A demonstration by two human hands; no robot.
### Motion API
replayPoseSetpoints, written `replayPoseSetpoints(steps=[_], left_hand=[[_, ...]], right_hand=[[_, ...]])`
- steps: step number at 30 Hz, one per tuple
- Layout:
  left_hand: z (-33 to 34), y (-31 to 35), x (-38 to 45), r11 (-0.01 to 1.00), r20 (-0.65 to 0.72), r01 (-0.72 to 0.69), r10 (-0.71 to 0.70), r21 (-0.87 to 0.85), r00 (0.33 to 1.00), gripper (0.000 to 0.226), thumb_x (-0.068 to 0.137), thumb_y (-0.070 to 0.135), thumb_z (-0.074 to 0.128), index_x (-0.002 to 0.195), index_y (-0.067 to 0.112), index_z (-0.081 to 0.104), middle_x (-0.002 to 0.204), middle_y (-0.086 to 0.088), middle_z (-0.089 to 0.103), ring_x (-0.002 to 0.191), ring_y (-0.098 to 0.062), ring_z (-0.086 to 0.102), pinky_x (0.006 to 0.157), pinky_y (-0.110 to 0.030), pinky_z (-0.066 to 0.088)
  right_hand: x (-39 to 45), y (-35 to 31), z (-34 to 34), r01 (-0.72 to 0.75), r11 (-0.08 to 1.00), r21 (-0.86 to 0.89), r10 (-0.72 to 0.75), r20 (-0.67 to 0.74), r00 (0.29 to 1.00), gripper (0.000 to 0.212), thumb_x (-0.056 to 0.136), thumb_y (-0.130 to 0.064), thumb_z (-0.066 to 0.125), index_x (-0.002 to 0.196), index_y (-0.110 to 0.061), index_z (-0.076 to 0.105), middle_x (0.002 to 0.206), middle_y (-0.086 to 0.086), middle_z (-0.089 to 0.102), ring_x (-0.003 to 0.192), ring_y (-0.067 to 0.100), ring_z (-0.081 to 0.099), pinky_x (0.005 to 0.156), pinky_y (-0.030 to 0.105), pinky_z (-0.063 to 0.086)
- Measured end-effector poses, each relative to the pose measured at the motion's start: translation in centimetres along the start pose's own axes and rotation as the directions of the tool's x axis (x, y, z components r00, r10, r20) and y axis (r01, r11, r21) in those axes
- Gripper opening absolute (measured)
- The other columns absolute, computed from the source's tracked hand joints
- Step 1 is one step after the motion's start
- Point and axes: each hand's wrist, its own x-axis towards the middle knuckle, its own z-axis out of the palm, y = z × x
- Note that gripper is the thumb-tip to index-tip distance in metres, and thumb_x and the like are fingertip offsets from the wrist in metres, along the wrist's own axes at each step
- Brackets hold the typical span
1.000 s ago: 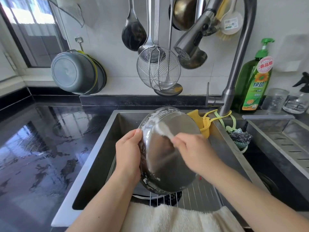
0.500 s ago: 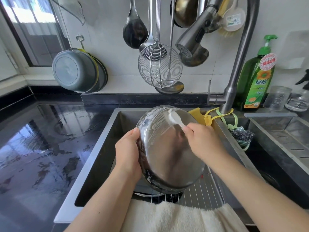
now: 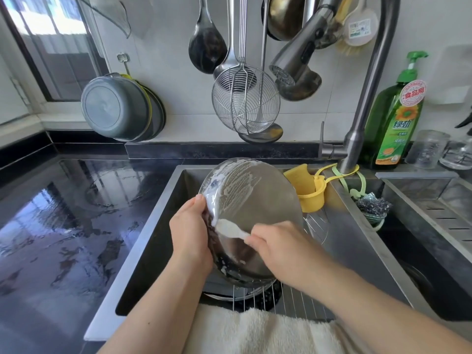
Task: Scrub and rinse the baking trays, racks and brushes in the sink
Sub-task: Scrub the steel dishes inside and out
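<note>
A round steel baking pan (image 3: 258, 198) is tilted on edge over the sink (image 3: 163, 213), its underside facing me and streaked with white suds. My left hand (image 3: 190, 235) grips its left rim. My right hand (image 3: 283, 247) holds a small white brush (image 3: 229, 230) whose sudsy head presses on the pan's lower left, close to my left fingers. A wire rack (image 3: 288, 295) lies on the sink floor beneath the pan, partly hidden. Another round rim shows under the pan.
The faucet (image 3: 357, 129) rises at the right, its spray head (image 3: 293, 60) above the sink. A yellow holder (image 3: 310, 190) hangs on the sink's back edge by a steel scourer (image 3: 373, 208). Green soap bottle (image 3: 394, 116) back right. Wet black counter (image 3: 63, 226) left; towel (image 3: 255, 330) on the front edge.
My right hand has swept the brush from the pan's upper middle down to its lower left. My left hand keeps its grip and the pan stays tilted.
</note>
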Motion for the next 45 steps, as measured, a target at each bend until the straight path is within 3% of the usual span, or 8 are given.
replayPoseSetpoints(steps=[4,7,11,16,26,31,39,45], left_hand=[[0.3,-0.3,-0.2,0.999,-0.011,0.029,-0.03,-0.035,1.0,0.036,0.106,0.026,0.048,0.114,0.002,0.074,0.113,-0.024,0.075,0.109,-0.041,0.072,0.105,-0.056,0.052],[0.1,-0.3,0.0,0.995,-0.016,0.059,-0.06,-0.083,0.998,0.037,0.107,0.027,0.048,0.118,0.001,0.072,0.115,-0.024,0.074,0.103,-0.038,0.072,0.106,-0.058,0.05],[0.0,-0.2,0.2,0.99,-0.056,0.055,-0.062,-0.128,0.996,0.035,0.106,0.027,0.049,0.116,0.004,0.074,0.112,-0.02,0.076,0.106,-0.038,0.074,0.103,-0.056,0.053],[-0.3,-0.1,0.2,0.983,-0.046,0.066,-0.075,-0.174,0.996,0.035,0.106,0.027,0.049,0.123,0.008,0.072,0.116,-0.018,0.076,0.105,-0.037,0.075,0.094,-0.053,0.059],[-0.3,0.0,0.3,0.957,-0.144,0.072,-0.116,-0.282,0.983,0.034,0.105,0.031,0.051,0.12,0.01,0.072,0.109,-0.013,0.079,0.1,-0.036,0.076,0.1,-0.056,0.055],[-0.3,-0.1,0.4,0.953,-0.232,0.041,-0.115,-0.301,0.966,0.029,0.104,0.032,0.056,0.116,0.011,0.073,0.101,-0.011,0.08,0.092,-0.032,0.078,0.089,-0.052,0.06],[-1.2,0.2,1.7,0.932,-0.335,0.012,-0.142,-0.362,0.932,0.027,0.102,0.029,0.052,0.106,0.013,0.073,0.093,-0.004,0.081,0.085,-0.023,0.077,0.083,-0.042,0.06],[-1.2,-0.2,1.8,0.946,-0.315,-0.009,-0.098,-0.323,0.944,0.031,0.099,0.031,0.054,0.113,0.011,0.074,0.098,-0.006,0.081,0.092,-0.027,0.078,0.092,-0.048,0.06]], right_hand=[[2.0,1.8,-0.9,-0.089,0.996,-0.005,0.087,-0.138,0.987,0.041,0.105,-0.046,0.041,0.073,-0.02,0.044,0.072,0.002,0.054,0.075,0.034,0.055,0.064,0.043,0.047],[0.6,0.3,0.3,0.062,0.998,-0.005,-0.062,0.021,0.998,0.04,0.104,-0.047,0.042,0.073,-0.022,0.048,0.073,0.002,0.058,0.071,0.027,0.057,0.067,0.044,0.049],[1.6,1.7,-1.1,-0.103,0.994,0.025,0.104,-0.089,0.991,0.043,0.103,-0.05,0.041,0.073,-0.02,0.049,0.075,0.002,0.059,0.077,0.032,0.058,0.07,0.044,0.052],[-0.7,-1.1,0.1,0.044,0.998,-0.033,-0.042,0.085,0.996,0.041,0.102,-0.05,0.045,0.074,-0.02,0.047,0.075,0.004,0.058,0.075,0.031,0.058,0.066,0.04,0.048],[0.8,0.7,-1.3,-0.168,0.985,0.021,0.17,-0.089,0.981,0.045,0.104,-0.047,0.04,0.075,-0.018,0.059,0.074,0.002,0.063,0.074,0.027,0.061,0.069,0.043,0.054],[-0.6,-1.7,0.5,0.013,0.999,-0.032,-0.01,0.089,0.996,0.044,0.102,-0.051,0.045,0.072,-0.019,0.051,0.073,0.003,0.06,0.07,0.028,0.057,0.062,0.041,0.047],[-0.5,-1.1,0.1,-0.006,0.999,0.033,0.009,-0.085,0.996,0.05,0.103,-0.048,0.045,0.063,-0.018,0.047,0.059,-0.001,0.05,0.061,0.021,0.052,0.059,0.045,0.046],[1.5,2.0,-1.0,-0.26,0.964,-0.049,0.256,-0.087,0.963,0.05,0.105,-0.046,0.04,0.064,-0.019,0.045,0.069,0.004,0.052,0.071,0.029,0.054,0.06,0.039,0.04]])
